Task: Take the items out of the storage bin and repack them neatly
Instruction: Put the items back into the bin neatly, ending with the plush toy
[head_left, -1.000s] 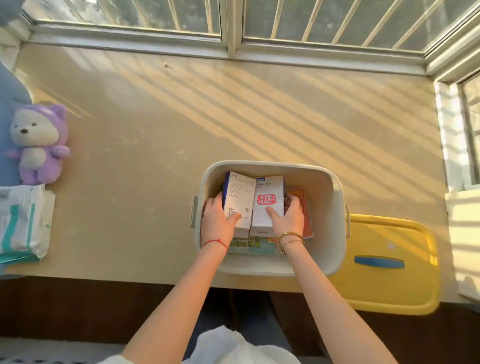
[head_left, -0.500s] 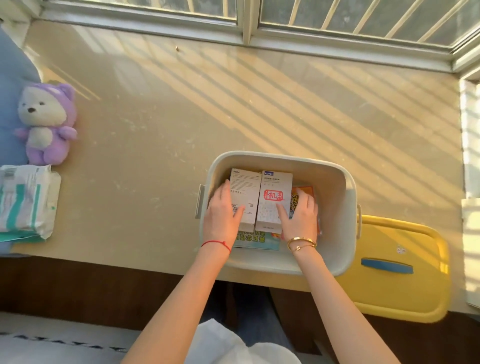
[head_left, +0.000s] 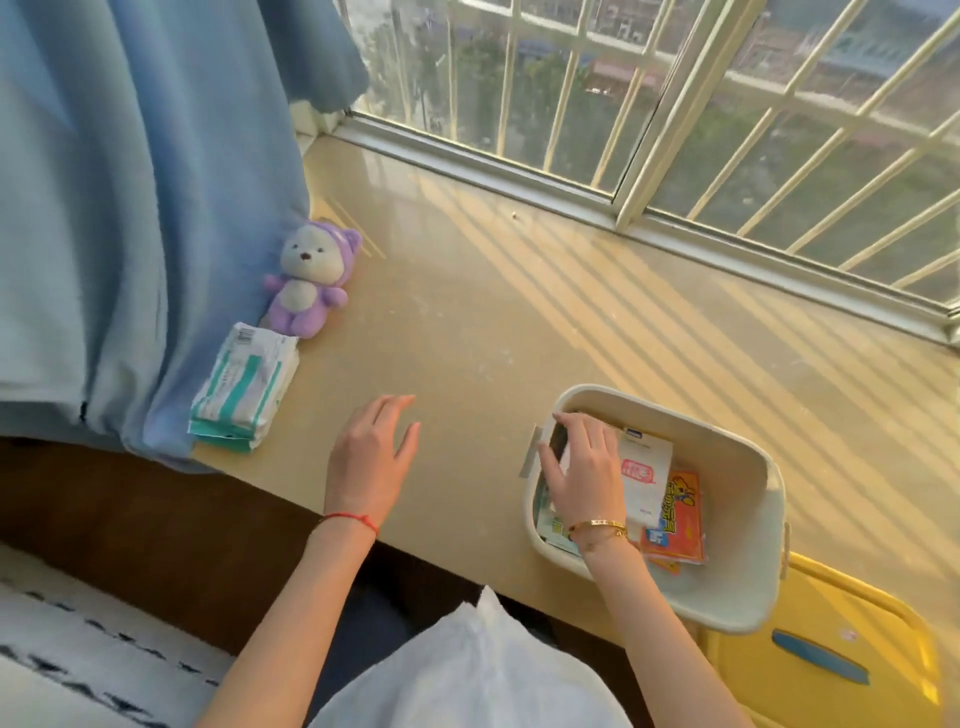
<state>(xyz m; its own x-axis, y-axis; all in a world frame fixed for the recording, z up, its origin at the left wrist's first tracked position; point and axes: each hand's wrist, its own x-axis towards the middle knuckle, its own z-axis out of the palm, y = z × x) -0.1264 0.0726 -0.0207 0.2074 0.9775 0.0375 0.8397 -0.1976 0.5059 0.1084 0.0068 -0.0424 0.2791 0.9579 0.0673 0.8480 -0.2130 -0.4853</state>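
At the far left a blue curtain (head_left: 104, 208) hangs down and its lower edge lies on the sill. In front of it a packet of wipes (head_left: 244, 387), white with green stripes, lies flat near the front edge of the sill. Just behind the packet sits a small purple plush bear (head_left: 311, 278), upright, with its back against the curtain.

The window sill (head_left: 493, 322) is wide, beige, and crossed by stripes of sunlight from the window bars (head_left: 675, 104) behind it.

More to the right, the person's left hand (head_left: 371, 465) is over the bare sill, between the wipes and the bin. Its fingers are spread and nearly straight, and it holds nothing. A red string is around the wrist. I cannot tell if the palm touches the surface.

Then comes the storage bin (head_left: 753, 545), cream coloured, standing at the front edge of the sill. The right hand (head_left: 584, 475), with gold bracelets on the wrist, is inside it at the left side. Its fingers are curled over the top edge of a white box (head_left: 561, 460), which is mostly hidden under the hand. Beside it lies a second white box (head_left: 647, 475) with a red mark, and next to that an orange packet (head_left: 675, 519).

Just beside the bin at the lower right lies a yellow lid (head_left: 831, 649) with a blue handle.
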